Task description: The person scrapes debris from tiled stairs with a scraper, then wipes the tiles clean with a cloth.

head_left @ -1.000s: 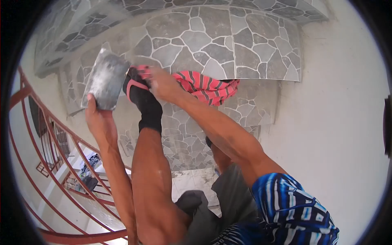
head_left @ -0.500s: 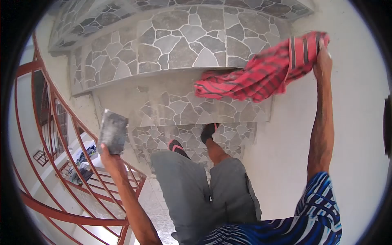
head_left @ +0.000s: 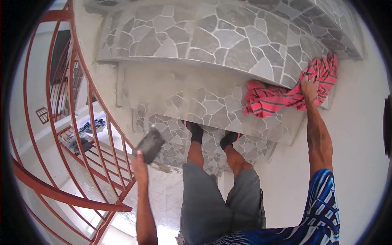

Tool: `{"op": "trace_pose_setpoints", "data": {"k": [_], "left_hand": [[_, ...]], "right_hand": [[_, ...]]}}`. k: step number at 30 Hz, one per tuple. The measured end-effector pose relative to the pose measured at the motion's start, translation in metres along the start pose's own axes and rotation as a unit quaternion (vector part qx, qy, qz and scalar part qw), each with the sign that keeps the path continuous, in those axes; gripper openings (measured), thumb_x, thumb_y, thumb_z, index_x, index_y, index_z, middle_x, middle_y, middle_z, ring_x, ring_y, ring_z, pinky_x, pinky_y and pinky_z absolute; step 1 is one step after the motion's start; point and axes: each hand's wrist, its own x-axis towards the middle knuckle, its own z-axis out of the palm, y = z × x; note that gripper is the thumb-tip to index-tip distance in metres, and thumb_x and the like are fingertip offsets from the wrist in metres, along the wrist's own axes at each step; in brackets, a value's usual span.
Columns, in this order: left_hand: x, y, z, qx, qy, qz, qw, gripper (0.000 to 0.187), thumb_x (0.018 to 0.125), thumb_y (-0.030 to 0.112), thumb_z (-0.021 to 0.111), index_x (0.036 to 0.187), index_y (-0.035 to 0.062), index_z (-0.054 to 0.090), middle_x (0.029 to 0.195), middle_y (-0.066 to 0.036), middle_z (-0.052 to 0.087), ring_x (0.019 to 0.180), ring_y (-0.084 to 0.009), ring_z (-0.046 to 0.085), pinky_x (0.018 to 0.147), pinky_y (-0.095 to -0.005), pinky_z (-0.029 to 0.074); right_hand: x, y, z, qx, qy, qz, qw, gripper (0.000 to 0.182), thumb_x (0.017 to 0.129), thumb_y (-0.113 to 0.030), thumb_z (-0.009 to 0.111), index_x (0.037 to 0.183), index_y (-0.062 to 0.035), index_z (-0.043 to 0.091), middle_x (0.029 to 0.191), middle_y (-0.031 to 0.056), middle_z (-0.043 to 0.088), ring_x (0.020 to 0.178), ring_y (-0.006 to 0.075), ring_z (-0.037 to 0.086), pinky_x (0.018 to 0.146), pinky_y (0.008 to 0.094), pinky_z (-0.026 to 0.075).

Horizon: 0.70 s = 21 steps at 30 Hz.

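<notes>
Cloth with red and dark stripes [head_left: 324,75], no longer stretched out, sits gathered close in the right hand [head_left: 310,90] by the grey stone-patterned step [head_left: 232,38], while the left hand [head_left: 140,168], well apart, grips a flat dark-grey rectangular plate [head_left: 151,146].

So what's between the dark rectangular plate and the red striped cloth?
The head view shows grey stone-patterned steps and the left foot in a black sock.

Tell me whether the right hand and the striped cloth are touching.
Touching. The head view shows the right hand closed on the striped cloth, its fingers pressed into the fabric, which bunches out on both sides.
</notes>
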Motion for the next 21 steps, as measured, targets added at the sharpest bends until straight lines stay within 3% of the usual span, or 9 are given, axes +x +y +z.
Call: {"op": "trace_pose_setpoints", "data": {"k": [3, 7, 8, 9, 12, 13, 15, 17, 21], "left_hand": [[0.04, 0.026, -0.065, -0.044, 0.037, -0.065, 0.996, 0.057, 0.104, 0.046, 0.044, 0.12, -0.0063, 0.061, 0.109, -0.017, 0.065, 0.097, -0.0247, 0.059, 0.092, -0.0367, 0.045], [0.09, 0.014, -0.129, -0.049, 0.091, 0.05, 0.993, 0.057, 0.105, 0.044, 0.04, 0.121, -0.007, 0.061, 0.108, -0.017, 0.066, 0.098, -0.0248, 0.06, 0.088, -0.0358, 0.045], [0.097, 0.014, -0.138, -0.042, 0.096, 0.054, 0.993, 0.057, 0.106, 0.044, 0.04, 0.118, -0.0075, 0.061, 0.105, -0.017, 0.066, 0.094, -0.0243, 0.06, 0.085, -0.0359, 0.046], [0.103, 0.012, -0.144, -0.034, 0.102, 0.059, 0.992, 0.056, 0.106, 0.043, 0.04, 0.115, -0.0079, 0.062, 0.102, -0.017, 0.066, 0.091, -0.0238, 0.06, 0.082, -0.036, 0.047], [0.107, 0.01, -0.15, -0.03, 0.078, 0.037, 0.996, 0.054, 0.106, 0.042, 0.039, 0.116, -0.0068, 0.062, 0.099, -0.016, 0.067, 0.089, -0.0244, 0.061, 0.083, -0.0346, 0.046], [0.104, 0.021, -0.149, -0.061, 0.089, 0.043, 0.993, 0.052, 0.107, 0.039, 0.039, 0.116, -0.0068, 0.062, 0.1, -0.016, 0.067, 0.09, -0.0254, 0.061, 0.083, -0.0354, 0.047], [0.098, 0.03, -0.154, -0.055, 0.079, 0.064, 0.993, 0.051, 0.107, 0.037, 0.039, 0.117, -0.0071, 0.062, 0.099, -0.016, 0.067, 0.09, -0.0261, 0.062, 0.083, -0.036, 0.047], [0.095, 0.026, -0.167, -0.04, 0.066, 0.05, 0.996, 0.049, 0.107, 0.035, 0.039, 0.118, -0.0065, 0.062, 0.104, -0.018, 0.067, 0.094, -0.0281, 0.063, 0.085, -0.0365, 0.047], [0.107, 0.002, -0.185, -0.068, 0.03, 0.003, 0.997, 0.048, 0.107, 0.035, 0.039, 0.119, -0.0058, 0.062, 0.107, -0.02, 0.066, 0.097, -0.0292, 0.062, 0.089, -0.0366, 0.046]], "right_hand": [[-0.037, -0.075, -0.051, -0.161, 0.096, -0.193, 0.963, 0.033, 0.094, -0.039, 0.048, 0.107, -0.0149, 0.065, 0.118, 0.0192, 0.06, 0.108, 0.0404, 0.056, 0.083, 0.0535, 0.05], [-0.105, -0.258, -0.109, 0.021, 0.045, -0.081, 0.995, 0.03, 0.093, -0.033, 0.05, 0.094, -0.0106, 0.07, 0.104, 0.0138, 0.064, 0.104, 0.0336, 0.059, 0.077, 0.0491, 0.053], [-0.129, -0.299, -0.121, -0.027, -0.042, -0.243, 0.969, 0.029, 0.091, -0.029, 0.05, 0.099, -0.0073, 0.069, 0.109, 0.0157, 0.063, 0.111, 0.0317, 0.055, 0.087, 0.0491, 0.049], [-0.164, -0.346, -0.126, 0.042, 0.202, -0.294, 0.933, 0.025, 0.082, -0.024, 0.058, 0.095, -0.0041, 0.069, 0.099, 0.0145, 0.064, 0.094, 0.0336, 0.059, 0.082, 0.0504, 0.046], [-0.237, -0.472, -0.202, 0.272, -0.22, -0.352, 0.868, 0.03, 0.083, -0.016, 0.056, 0.107, 0.0004, 0.063, 0.113, 0.0217, 0.062, 0.108, 0.0383, 0.058, 0.094, 0.0518, 0.044], [-0.28, -0.507, -0.16, 0.363, 0.012, -0.419, 0.832, 0.025, 0.082, -0.012, 0.057, 0.104, -0.002, 0.062, 0.103, 0.0228, 0.063, 0.098, 0.0389, 0.062, 0.084, 0.0496, 0.049], [-0.317, -0.561, -0.176, 0.467, -0.108, -0.399, 0.782, 0.018, 0.085, -0.012, 0.057, 0.1, -0.0031, 0.062, 0.098, 0.0235, 0.062, 0.091, 0.0402, 0.062, 0.079, 0.0485, 0.05], [-0.342, -0.581, -0.214, 0.577, -0.13, -0.325, 0.738, 0.019, 0.087, -0.015, 0.057, 0.101, -0.0024, 0.06, 0.099, 0.0231, 0.062, 0.091, 0.0406, 0.061, 0.08, 0.0488, 0.05], [-0.334, -0.552, -0.291, 0.638, -0.209, -0.267, 0.692, 0.021, 0.09, -0.015, 0.057, 0.108, -0.0035, 0.058, 0.106, 0.0217, 0.061, 0.093, 0.0401, 0.061, 0.083, 0.048, 0.049]]}}
